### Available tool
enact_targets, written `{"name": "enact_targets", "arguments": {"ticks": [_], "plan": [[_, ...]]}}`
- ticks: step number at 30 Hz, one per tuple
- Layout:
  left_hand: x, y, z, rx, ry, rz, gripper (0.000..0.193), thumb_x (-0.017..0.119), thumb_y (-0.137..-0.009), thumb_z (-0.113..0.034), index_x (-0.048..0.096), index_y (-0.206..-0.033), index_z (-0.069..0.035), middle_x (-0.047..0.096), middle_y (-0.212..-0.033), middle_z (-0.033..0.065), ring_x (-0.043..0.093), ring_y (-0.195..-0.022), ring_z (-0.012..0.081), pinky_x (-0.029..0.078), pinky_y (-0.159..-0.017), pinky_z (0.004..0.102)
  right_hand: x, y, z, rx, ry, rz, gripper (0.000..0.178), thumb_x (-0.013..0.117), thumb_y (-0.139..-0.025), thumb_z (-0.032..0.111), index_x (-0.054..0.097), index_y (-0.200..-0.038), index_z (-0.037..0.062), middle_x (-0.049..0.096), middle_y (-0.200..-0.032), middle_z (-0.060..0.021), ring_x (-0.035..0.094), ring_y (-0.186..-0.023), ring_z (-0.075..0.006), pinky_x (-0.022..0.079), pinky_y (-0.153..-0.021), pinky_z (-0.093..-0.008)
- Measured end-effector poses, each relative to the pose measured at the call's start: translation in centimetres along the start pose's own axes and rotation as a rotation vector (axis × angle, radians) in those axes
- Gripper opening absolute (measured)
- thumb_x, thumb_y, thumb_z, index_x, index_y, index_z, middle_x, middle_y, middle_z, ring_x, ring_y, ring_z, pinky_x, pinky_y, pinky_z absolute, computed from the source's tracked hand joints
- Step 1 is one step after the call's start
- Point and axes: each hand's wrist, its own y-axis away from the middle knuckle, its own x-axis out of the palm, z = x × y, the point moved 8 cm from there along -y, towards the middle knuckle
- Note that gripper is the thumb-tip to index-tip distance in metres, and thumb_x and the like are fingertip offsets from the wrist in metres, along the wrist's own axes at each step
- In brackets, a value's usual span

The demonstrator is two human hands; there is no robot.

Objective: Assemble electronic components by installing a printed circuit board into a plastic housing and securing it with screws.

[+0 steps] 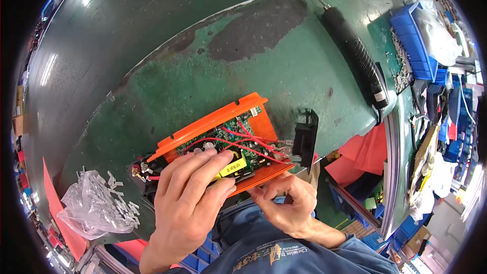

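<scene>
An open orange metal housing [213,120] lies tilted on the green bench, with a green circuit board [252,122] and a yellow-wrapped transformer [234,167] inside. Red wires [243,145] run from the board to a black end panel [305,141] standing off its right end. My left hand [187,198] is closed over the near left part of the housing, fingers on the components and thumb by the near wall. Just below the near wall, my right hand [289,203] is closed with curled fingers; what they pinch is mostly hidden. Red and black terminals [139,170] show at the left end.
A clear plastic bag [89,208] of small pale tubular pieces lies at the left, beside a red sheet [58,213]. A black electric screwdriver [352,50] lies at the far right. Beyond it are a heap of small screws [401,61] and a blue bin [413,40].
</scene>
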Motion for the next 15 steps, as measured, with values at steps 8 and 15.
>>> {"name": "enact_targets", "arguments": {"ticks": [8, 15], "plan": [[0.2, 0.4, 0.5, -0.037, -0.011, -0.026, 0.018, 0.076, -0.085, -0.012, 0.072, -0.100, -0.004, 0.072, -0.127, 0.0078, 0.068, -0.116, 0.0246, 0.050, -0.103, 0.0441, 0.5, -0.8, 0.1, -0.051, -0.037, -0.035, 0.032, 0.085, -0.074, -0.009, 0.057, -0.083, 0.0048, 0.072, -0.080, -0.0110, 0.071, -0.068, -0.0201, 0.054, -0.055, -0.0296], [0.4, 0.3, 1.1, -0.084, 0.052, -0.022, 0.020, 0.079, -0.081, -0.010, 0.073, -0.100, -0.007, 0.071, -0.127, 0.0060, 0.068, -0.116, 0.0247, 0.048, -0.106, 0.0457, -0.2, -1.8, 1.3, -0.221, 0.255, -0.037, 0.043, 0.093, -0.072, 0.001, 0.056, -0.094, 0.0021, 0.070, -0.074, -0.0057, 0.065, -0.053, -0.0144, 0.050, -0.047, -0.0267]]}}
